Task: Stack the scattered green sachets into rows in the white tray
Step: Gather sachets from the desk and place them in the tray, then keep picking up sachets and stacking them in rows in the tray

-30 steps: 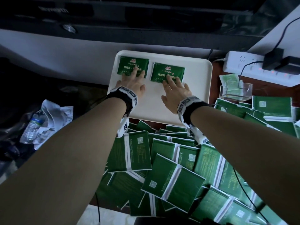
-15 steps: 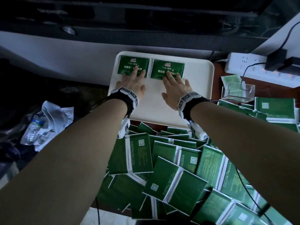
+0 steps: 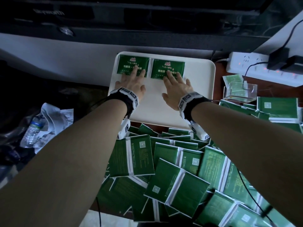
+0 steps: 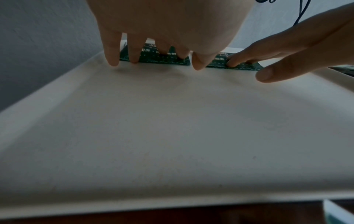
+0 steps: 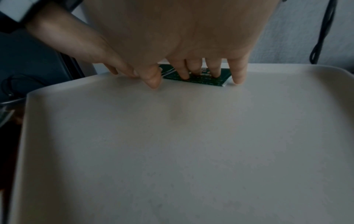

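Note:
Two green sachets lie side by side along the far edge of the white tray (image 3: 199,89). My left hand (image 3: 131,79) rests with straight fingers on the near half of the left sachet (image 3: 131,62). My right hand (image 3: 176,82) presses flat fingers on the right sachet (image 3: 170,66). In the left wrist view the left hand's fingertips (image 4: 134,60) touch the left sachet (image 4: 162,58), and the right hand (image 4: 277,57) shows beside it. In the right wrist view straight fingers (image 5: 184,75) press the right sachet (image 5: 201,79) on the tray (image 5: 172,151). A heap of scattered green sachets (image 3: 180,169) lies in front of the tray.
A clear plastic box (image 3: 240,92) with sachets and a white power strip (image 3: 254,66) with plugs stand right of the tray. More sachets (image 3: 277,108) pile at the right. A water bottle (image 3: 32,130) and crumpled paper (image 3: 54,115) lie low at the left.
Both hands have slid their sachets toward the tray's far edge. The right sachet has straightened and moved left, close beside the left one.

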`<move>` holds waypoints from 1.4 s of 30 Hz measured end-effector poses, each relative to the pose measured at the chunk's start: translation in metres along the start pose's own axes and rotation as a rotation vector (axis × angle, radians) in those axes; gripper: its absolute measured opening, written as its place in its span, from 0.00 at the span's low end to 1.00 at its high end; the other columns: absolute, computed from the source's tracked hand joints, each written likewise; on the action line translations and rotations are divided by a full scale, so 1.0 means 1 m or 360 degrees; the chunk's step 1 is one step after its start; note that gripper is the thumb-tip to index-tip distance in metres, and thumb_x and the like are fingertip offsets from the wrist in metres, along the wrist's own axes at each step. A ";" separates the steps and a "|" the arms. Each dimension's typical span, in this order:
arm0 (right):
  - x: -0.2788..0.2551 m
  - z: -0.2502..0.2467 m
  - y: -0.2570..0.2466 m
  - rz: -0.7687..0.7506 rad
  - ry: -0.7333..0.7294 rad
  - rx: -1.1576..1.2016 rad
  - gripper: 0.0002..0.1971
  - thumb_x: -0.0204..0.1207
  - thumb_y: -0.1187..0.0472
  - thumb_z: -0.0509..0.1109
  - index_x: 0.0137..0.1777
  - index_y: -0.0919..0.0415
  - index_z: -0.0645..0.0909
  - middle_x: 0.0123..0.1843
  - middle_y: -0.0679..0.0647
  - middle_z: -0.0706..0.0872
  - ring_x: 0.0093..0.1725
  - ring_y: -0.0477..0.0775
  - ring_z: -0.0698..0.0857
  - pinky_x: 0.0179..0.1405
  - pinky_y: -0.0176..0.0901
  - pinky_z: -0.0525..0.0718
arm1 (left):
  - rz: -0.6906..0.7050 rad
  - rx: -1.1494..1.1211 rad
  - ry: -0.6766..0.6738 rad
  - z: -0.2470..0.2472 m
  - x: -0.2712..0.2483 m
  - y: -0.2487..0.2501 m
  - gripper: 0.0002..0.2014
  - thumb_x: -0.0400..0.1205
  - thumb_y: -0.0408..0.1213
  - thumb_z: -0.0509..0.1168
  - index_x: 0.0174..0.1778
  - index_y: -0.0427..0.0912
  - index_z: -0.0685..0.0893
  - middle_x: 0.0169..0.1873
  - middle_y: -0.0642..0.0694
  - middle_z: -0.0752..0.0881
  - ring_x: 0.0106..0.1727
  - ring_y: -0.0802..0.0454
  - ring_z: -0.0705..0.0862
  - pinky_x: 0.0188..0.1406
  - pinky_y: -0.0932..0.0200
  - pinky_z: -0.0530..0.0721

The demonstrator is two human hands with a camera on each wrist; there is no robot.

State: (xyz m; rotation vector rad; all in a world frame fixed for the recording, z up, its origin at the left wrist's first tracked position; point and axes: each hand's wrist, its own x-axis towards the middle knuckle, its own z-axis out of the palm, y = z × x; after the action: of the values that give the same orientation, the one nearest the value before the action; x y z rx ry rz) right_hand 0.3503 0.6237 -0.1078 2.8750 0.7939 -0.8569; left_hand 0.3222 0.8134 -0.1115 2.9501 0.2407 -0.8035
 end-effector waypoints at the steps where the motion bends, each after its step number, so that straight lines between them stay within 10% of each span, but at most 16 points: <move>1: 0.000 0.000 0.000 -0.0001 0.0004 -0.0001 0.35 0.87 0.45 0.53 0.88 0.56 0.43 0.89 0.52 0.36 0.87 0.64 0.43 0.83 0.70 0.53 | 0.0003 0.0004 0.0011 0.001 0.000 0.000 0.31 0.88 0.50 0.50 0.85 0.59 0.43 0.86 0.54 0.40 0.84 0.32 0.54 0.73 0.27 0.68; 15: -0.046 -0.025 0.007 0.0008 0.0132 0.0103 0.35 0.84 0.52 0.60 0.87 0.55 0.48 0.89 0.52 0.41 0.87 0.62 0.47 0.84 0.67 0.54 | 0.0009 0.0155 0.0077 -0.026 -0.043 0.029 0.33 0.89 0.50 0.51 0.87 0.47 0.46 0.87 0.47 0.43 0.85 0.38 0.55 0.77 0.34 0.66; 19: -0.094 -0.045 0.020 0.0065 0.0161 0.0197 0.25 0.80 0.59 0.61 0.78 0.56 0.68 0.76 0.61 0.75 0.71 0.66 0.76 0.65 0.57 0.78 | 0.0174 0.0312 0.0076 -0.047 -0.083 0.075 0.23 0.87 0.46 0.56 0.77 0.40 0.70 0.75 0.38 0.73 0.72 0.38 0.76 0.65 0.41 0.77; 22: -0.144 -0.051 0.037 0.0171 0.0121 0.0278 0.19 0.79 0.58 0.61 0.69 0.55 0.78 0.65 0.62 0.82 0.60 0.68 0.84 0.56 0.54 0.84 | 0.0384 0.0389 -0.0079 -0.057 -0.110 0.126 0.15 0.86 0.42 0.59 0.63 0.39 0.81 0.60 0.37 0.84 0.56 0.38 0.84 0.49 0.50 0.81; 25: -0.193 -0.044 0.064 0.0285 0.0181 0.0302 0.15 0.78 0.60 0.62 0.61 0.59 0.84 0.61 0.64 0.85 0.61 0.68 0.84 0.60 0.55 0.84 | 0.0601 0.0360 -0.0040 -0.058 -0.139 0.184 0.16 0.78 0.43 0.60 0.58 0.43 0.85 0.56 0.38 0.87 0.56 0.37 0.86 0.55 0.48 0.86; 35: -0.394 0.033 0.212 0.1012 0.0160 0.0432 0.03 0.77 0.61 0.64 0.42 0.57 0.75 0.53 0.62 0.87 0.53 0.64 0.87 0.51 0.52 0.87 | 0.1222 0.0682 -0.0059 -0.016 -0.237 0.415 0.11 0.83 0.39 0.62 0.55 0.42 0.87 0.51 0.37 0.88 0.48 0.39 0.86 0.47 0.51 0.85; 42: -0.524 0.112 0.315 0.1267 0.0188 0.0658 0.07 0.77 0.62 0.65 0.50 0.60 0.84 0.53 0.61 0.87 0.54 0.64 0.87 0.54 0.49 0.86 | 0.1409 0.0746 -0.0029 0.053 -0.317 0.565 0.14 0.83 0.38 0.60 0.59 0.42 0.87 0.56 0.35 0.87 0.55 0.36 0.86 0.52 0.48 0.85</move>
State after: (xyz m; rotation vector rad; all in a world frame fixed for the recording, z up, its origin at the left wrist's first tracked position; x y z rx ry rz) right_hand 0.0711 0.0878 0.0368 3.1420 -0.5959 -0.7903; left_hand 0.1223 0.2098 0.0213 2.9058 -1.3117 -0.7895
